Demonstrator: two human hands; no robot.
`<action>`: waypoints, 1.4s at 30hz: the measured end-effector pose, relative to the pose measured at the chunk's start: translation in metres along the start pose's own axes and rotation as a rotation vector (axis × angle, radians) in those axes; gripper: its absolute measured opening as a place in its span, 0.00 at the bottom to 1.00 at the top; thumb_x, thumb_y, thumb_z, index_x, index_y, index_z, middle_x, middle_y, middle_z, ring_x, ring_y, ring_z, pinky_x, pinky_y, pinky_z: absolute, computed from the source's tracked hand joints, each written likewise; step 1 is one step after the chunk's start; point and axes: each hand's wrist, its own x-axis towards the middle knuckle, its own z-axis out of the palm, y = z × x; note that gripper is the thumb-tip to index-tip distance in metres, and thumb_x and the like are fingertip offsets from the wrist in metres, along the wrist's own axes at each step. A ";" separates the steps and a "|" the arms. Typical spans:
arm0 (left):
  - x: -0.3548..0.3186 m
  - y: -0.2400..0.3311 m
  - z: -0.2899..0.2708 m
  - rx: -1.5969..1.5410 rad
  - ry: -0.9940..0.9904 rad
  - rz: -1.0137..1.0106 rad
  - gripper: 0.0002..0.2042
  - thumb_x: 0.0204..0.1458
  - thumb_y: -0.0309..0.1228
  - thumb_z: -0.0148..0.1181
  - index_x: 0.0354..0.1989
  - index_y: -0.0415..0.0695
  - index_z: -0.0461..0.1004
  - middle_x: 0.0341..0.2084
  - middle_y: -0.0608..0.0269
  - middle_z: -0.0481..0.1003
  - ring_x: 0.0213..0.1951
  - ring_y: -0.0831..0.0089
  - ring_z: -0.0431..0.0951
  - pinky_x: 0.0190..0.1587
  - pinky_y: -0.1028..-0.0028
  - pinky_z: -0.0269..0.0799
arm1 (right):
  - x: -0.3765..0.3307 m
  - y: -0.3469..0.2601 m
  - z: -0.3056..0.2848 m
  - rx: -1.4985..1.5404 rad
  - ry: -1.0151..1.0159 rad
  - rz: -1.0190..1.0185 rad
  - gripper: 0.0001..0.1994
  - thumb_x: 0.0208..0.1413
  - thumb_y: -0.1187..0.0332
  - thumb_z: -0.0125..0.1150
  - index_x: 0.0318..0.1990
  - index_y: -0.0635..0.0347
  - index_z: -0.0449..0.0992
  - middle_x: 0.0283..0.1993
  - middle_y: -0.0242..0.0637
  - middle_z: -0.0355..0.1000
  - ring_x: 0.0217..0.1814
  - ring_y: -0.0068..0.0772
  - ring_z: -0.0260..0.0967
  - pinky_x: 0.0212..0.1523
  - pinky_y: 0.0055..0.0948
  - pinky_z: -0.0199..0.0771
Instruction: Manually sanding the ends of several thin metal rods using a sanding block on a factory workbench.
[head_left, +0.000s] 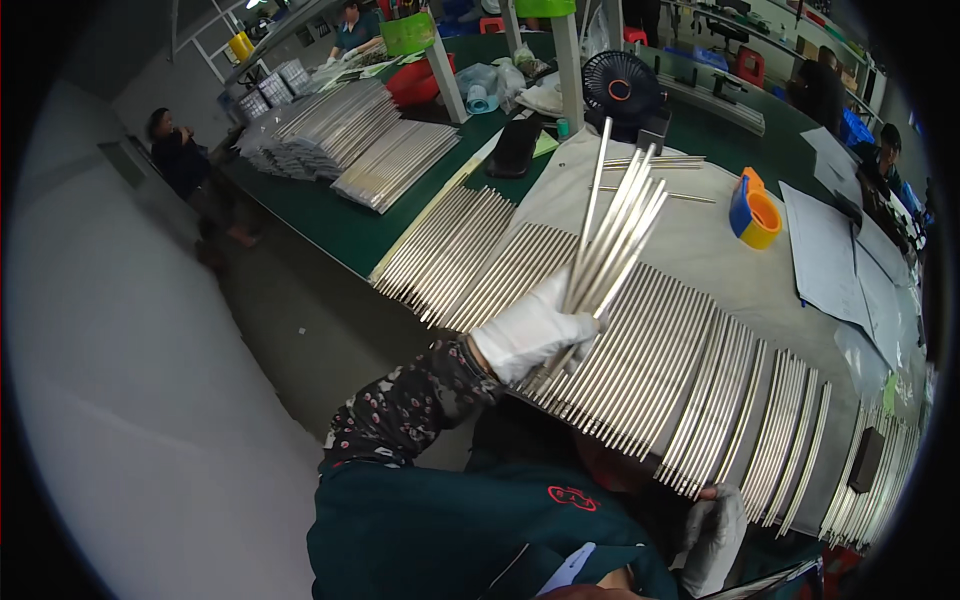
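Observation:
My left hand (535, 328), in a white glove, grips a bundle of thin, shiny metal rods (622, 230) that fans out at its upper end. The bundle is lifted over a row of similar metal rods (645, 350) lying side by side along the near table edge. My right hand (715, 535), also gloved but with a bare fingertip showing, is at the edge beside the near ends of the rods. Its fingers are curled together, and whatever they may hold is too small to make out.
A dark block (866, 460) lies on rods at the right. Beyond the row are a blue and orange tape dispenser (755, 212), paper sheets (825, 260), a black fan (620, 85) and a dark phone-like object (514, 148). Stacked rods (395, 160) lie at far left. Other people are in the background.

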 end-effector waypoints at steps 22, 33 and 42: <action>0.007 -0.035 -0.135 1.598 0.771 -0.156 0.13 0.48 0.26 0.51 0.43 0.36 0.65 0.38 0.44 0.73 0.43 0.50 0.75 0.45 0.56 0.72 | 0.009 -0.017 0.017 -0.002 0.036 0.159 0.08 0.59 0.63 0.55 0.35 0.58 0.71 0.27 0.29 0.67 0.21 0.17 0.60 0.18 0.16 0.57; -0.006 -0.049 -0.152 1.864 0.750 -0.226 0.36 0.52 0.54 0.50 0.63 0.41 0.56 0.61 0.47 0.56 0.64 0.52 0.53 0.62 0.53 0.53 | 0.011 0.003 0.004 0.102 0.021 0.142 0.08 0.58 0.66 0.57 0.37 0.62 0.71 0.30 0.35 0.69 0.23 0.25 0.65 0.21 0.21 0.62; 0.000 -0.055 -0.177 1.743 0.653 -0.051 0.36 0.52 0.51 0.52 0.64 0.40 0.54 0.63 0.47 0.55 0.65 0.53 0.54 0.62 0.48 0.52 | 0.003 -0.017 0.018 0.036 -0.099 0.046 0.05 0.55 0.70 0.54 0.35 0.63 0.70 0.23 0.32 0.68 0.18 0.21 0.61 0.20 0.18 0.59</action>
